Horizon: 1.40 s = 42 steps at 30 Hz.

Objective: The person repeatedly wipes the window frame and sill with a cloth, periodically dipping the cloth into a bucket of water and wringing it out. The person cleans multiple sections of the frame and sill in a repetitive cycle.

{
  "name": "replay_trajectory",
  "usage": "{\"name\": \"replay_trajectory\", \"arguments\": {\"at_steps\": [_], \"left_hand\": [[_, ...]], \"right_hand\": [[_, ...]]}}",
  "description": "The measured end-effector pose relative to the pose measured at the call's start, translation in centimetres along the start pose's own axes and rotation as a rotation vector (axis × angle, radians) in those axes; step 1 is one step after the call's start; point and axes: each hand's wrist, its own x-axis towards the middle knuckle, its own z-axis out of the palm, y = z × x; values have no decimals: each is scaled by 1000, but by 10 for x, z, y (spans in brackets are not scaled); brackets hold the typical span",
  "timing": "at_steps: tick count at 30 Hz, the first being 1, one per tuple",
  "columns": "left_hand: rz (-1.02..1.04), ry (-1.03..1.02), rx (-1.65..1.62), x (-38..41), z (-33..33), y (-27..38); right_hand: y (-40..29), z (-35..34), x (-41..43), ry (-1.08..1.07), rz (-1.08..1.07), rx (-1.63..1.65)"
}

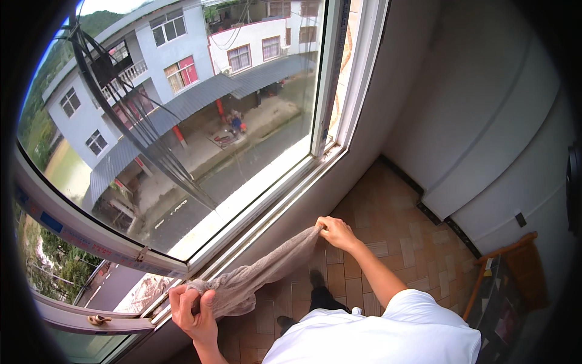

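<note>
A greyish-brown cloth (268,268) hangs stretched between my two hands, beside the lower track (254,218) of a sliding window. My left hand (194,309) grips its bunched end, close to the window frame at the lower left. At the other end, my right hand (335,232) pinches a corner over the tiled floor, to the right of the sill. The middle of the cloth sags in loose folds. A large glass pane (218,150) in a white frame stands in front of me.
A handle (97,320) sits on the window frame at the lower left. The wall (454,113) meets the tiled floor (363,273) on the right. A wooden piece of furniture (523,268) stands at the lower right. Outside are cables (136,136) and buildings.
</note>
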Motion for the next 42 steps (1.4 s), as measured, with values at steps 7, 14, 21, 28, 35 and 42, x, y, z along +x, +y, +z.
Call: {"name": "replay_trajectory", "arguments": {"at_steps": [7,14,21,28,35,42], "left_hand": [[209,207,13,60,73,38],[240,191,112,96,163,47],[-1,-444,455,51,260,-12],[-80,-404,549,38,264,-36],[63,-327,390,46,278,-26],[59,-455,416,39,290,-41]], "right_hand": [[-31,-162,89,344,-213,663],[1,-201,193,569,-609,202],[110,-110,222,227,-335,-230],[131,-102,240,353,-351,-291],[144,-90,282,449,-442,-621],[130,-76,282,399,-295,-864]]}}
